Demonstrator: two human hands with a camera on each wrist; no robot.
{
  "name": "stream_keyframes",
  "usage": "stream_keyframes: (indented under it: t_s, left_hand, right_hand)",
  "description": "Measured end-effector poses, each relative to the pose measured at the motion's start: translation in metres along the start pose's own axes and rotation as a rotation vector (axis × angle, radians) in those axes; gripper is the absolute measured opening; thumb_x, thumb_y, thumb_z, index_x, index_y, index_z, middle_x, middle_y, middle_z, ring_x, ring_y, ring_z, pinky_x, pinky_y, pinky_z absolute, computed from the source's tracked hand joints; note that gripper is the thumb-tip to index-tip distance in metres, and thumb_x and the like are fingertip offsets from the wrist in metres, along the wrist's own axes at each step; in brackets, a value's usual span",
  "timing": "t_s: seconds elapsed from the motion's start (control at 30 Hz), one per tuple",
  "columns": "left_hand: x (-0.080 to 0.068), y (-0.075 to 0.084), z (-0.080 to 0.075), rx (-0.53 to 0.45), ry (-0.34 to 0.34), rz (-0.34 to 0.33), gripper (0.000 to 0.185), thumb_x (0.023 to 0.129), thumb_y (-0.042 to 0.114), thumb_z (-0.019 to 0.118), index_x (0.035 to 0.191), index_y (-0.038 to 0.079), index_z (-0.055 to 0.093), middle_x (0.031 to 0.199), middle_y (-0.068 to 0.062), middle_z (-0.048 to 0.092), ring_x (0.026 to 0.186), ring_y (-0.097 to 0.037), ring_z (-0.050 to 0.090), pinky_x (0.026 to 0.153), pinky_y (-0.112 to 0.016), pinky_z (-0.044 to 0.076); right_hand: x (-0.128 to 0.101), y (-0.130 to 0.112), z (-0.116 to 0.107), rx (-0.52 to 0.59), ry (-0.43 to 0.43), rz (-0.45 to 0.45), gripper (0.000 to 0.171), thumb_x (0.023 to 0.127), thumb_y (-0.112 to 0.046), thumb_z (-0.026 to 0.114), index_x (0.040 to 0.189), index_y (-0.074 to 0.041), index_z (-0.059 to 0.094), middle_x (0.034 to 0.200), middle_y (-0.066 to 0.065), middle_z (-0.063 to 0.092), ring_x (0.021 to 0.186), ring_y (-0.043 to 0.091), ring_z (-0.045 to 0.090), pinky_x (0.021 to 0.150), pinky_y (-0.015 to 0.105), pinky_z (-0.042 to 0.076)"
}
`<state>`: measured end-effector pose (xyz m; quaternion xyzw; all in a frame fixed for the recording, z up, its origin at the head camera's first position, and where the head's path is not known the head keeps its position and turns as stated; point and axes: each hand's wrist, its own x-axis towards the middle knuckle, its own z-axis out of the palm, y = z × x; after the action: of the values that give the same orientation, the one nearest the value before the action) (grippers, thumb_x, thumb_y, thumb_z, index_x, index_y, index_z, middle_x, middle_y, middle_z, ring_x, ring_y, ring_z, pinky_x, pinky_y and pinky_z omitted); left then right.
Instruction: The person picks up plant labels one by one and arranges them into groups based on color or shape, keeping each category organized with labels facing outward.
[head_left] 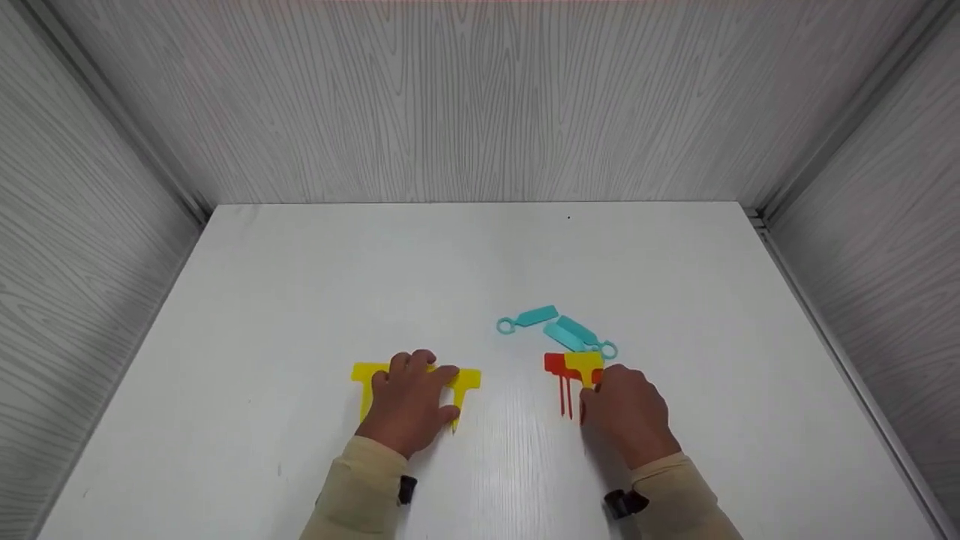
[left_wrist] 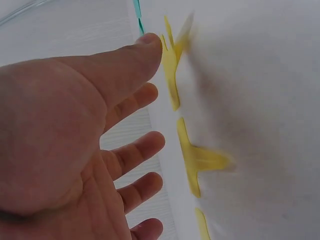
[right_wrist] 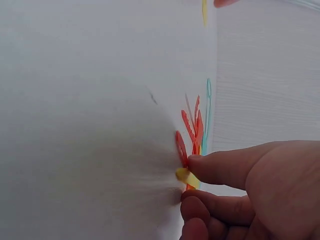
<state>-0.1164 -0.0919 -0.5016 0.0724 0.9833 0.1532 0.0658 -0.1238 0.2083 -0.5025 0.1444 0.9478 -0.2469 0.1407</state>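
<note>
My left hand [head_left: 417, 379] lies flat with straight fingers on a row of yellow T-shaped plastic tags [head_left: 469, 378] on the white table [head_left: 480, 255]. In the left wrist view the open palm [left_wrist: 100, 145] hovers right by the yellow tags [left_wrist: 196, 159]. My right hand [head_left: 600, 390] reaches into a small pile where a yellow tag [head_left: 583, 361] lies over red tags [head_left: 556, 365]. In the right wrist view the thumb and fingers [right_wrist: 215, 167] pinch the stem of the yellow tag [right_wrist: 186, 176], with the red tags [right_wrist: 193, 127] just beyond.
Several teal looped tags [head_left: 559, 328] lie just behind the red pile, and their edge shows as a teal tag [right_wrist: 207, 112]. Grey wood-grain walls [head_left: 480, 97] close the table on three sides.
</note>
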Motion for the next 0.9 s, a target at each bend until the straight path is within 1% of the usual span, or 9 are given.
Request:
stream_keyframes:
  t_s: [0.13, 0.23, 0.37, 0.5, 0.6, 0.7, 0.8, 0.9]
  left_hand:
    - [0.0015, -0.002, 0.0036, 0.004, 0.002, 0.004, 0.059, 0.094, 0.039, 0.091, 0.148, 0.026, 0.073, 0.154, -0.012, 0.056, 0.143, -0.041, 0.044, 0.114, -0.066, 0.041]
    - [0.0029, -0.0023, 0.0049, -0.003, 0.0, 0.006, 0.059, 0.093, 0.038, 0.092, 0.148, 0.026, 0.073, 0.155, -0.012, 0.057, 0.144, -0.041, 0.044, 0.114, -0.066, 0.04]
    - [0.0041, -0.0018, 0.0055, -0.012, -0.013, 0.004, 0.059, 0.092, 0.038, 0.092, 0.147, 0.027, 0.074, 0.157, -0.011, 0.056, 0.146, -0.042, 0.043, 0.114, -0.067, 0.038]
    - [0.0035, 0.0003, 0.0048, -0.013, -0.02, -0.005, 0.059, 0.093, 0.038, 0.092, 0.148, 0.027, 0.074, 0.158, -0.011, 0.056, 0.147, -0.042, 0.042, 0.115, -0.068, 0.037]
    - [0.0026, 0.0024, 0.0042, 0.004, -0.014, -0.01, 0.059, 0.093, 0.039, 0.092, 0.148, 0.028, 0.074, 0.157, -0.011, 0.057, 0.146, -0.042, 0.042, 0.114, -0.068, 0.037]
    - [0.0017, 0.0045, 0.0038, 0.04, 0.0, -0.01, 0.059, 0.093, 0.04, 0.092, 0.148, 0.029, 0.074, 0.156, -0.011, 0.058, 0.146, -0.043, 0.043, 0.113, -0.069, 0.038]
    - [0.0005, 0.006, 0.0048, 0.071, 0.017, -0.007, 0.059, 0.092, 0.04, 0.092, 0.148, 0.029, 0.074, 0.155, -0.011, 0.059, 0.145, -0.043, 0.044, 0.112, -0.071, 0.038]
    - [-0.0002, 0.0069, 0.0075, 0.097, 0.022, -0.003, 0.06, 0.093, 0.041, 0.092, 0.148, 0.029, 0.073, 0.154, -0.011, 0.059, 0.145, -0.043, 0.043, 0.112, -0.072, 0.037]
  right_hand:
    - [0.0002, -0.0012, 0.0, 0.001, -0.001, -0.001, 0.029, 0.102, -0.025, 0.077, 0.106, 0.004, 0.074, 0.076, 0.01, 0.066, 0.069, 0.027, 0.06, 0.061, 0.035, 0.057]
    - [-0.0001, -0.0004, 0.0003, 0.015, -0.003, 0.0, 0.029, 0.102, -0.025, 0.076, 0.105, 0.003, 0.072, 0.076, 0.01, 0.065, 0.068, 0.027, 0.059, 0.06, 0.034, 0.057]
    - [0.0005, 0.0025, 0.0017, 0.059, -0.011, 0.007, 0.026, 0.101, -0.024, 0.076, 0.101, 0.001, 0.071, 0.076, 0.012, 0.064, 0.069, 0.028, 0.06, 0.06, 0.034, 0.056]
    - [0.002, 0.0052, 0.0022, 0.121, -0.036, 0.042, 0.023, 0.102, -0.023, 0.074, 0.101, 0.0, 0.071, 0.082, 0.013, 0.065, 0.074, 0.028, 0.061, 0.062, 0.033, 0.055]
    - [0.0033, 0.0062, 0.0015, 0.172, -0.062, 0.071, 0.023, 0.103, -0.022, 0.073, 0.104, 0.0, 0.071, 0.087, 0.013, 0.065, 0.076, 0.028, 0.061, 0.062, 0.031, 0.053]
    - [0.0047, 0.0065, 0.0004, 0.221, -0.089, 0.088, 0.021, 0.103, -0.022, 0.072, 0.102, -0.001, 0.07, 0.09, 0.014, 0.064, 0.077, 0.028, 0.059, 0.061, 0.03, 0.052]
    - [0.0057, 0.0065, -0.0008, 0.256, -0.108, 0.095, 0.02, 0.103, -0.022, 0.07, 0.099, -0.002, 0.07, 0.091, 0.015, 0.062, 0.074, 0.026, 0.056, 0.06, 0.03, 0.05]
    - [0.0051, 0.0066, -0.0021, 0.267, -0.115, 0.099, 0.021, 0.104, -0.023, 0.07, 0.097, -0.003, 0.068, 0.089, 0.015, 0.061, 0.071, 0.025, 0.054, 0.059, 0.029, 0.048]
